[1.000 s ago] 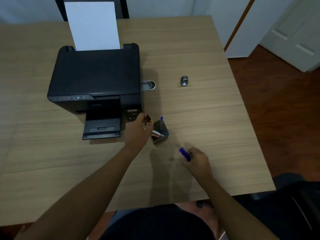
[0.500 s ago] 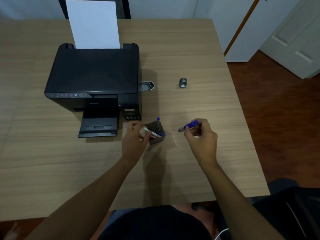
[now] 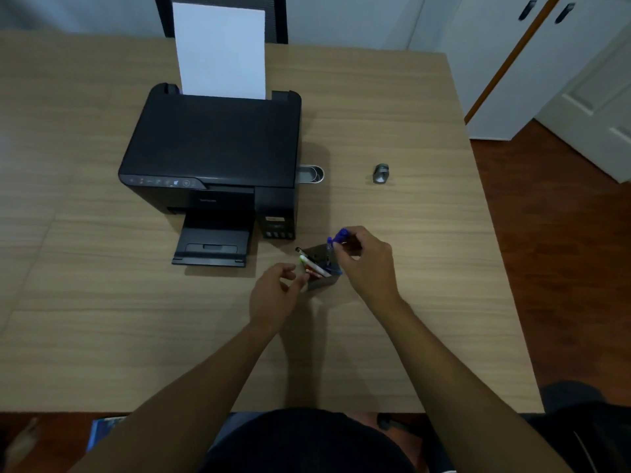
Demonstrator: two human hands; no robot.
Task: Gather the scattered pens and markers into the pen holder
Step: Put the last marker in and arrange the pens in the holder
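A small dark pen holder (image 3: 321, 285) stands on the wooden table (image 3: 409, 233) just in front of the printer. Several pens and markers (image 3: 312, 266) lean out of its left side, and a blue-capped pen (image 3: 329, 249) stands in it. My right hand (image 3: 367, 264) hovers right over the holder, pinching a blue marker (image 3: 341, 236) with its tip angled down toward the opening. My left hand (image 3: 273, 295) sits just left of the holder, fingers loosely apart and holding nothing, close to the leaning pens.
A black printer (image 3: 211, 155) with a white sheet (image 3: 220, 51) upright in its feeder fills the table's centre left. A small metal tin (image 3: 312, 174) lies at its right side, and a small grey object (image 3: 380, 173) sits further right. Table edge runs along the right.
My right hand lifted the blue marker from the table and carried it left to just above the holder. My left hand let go of the pens in the holder and drew back.
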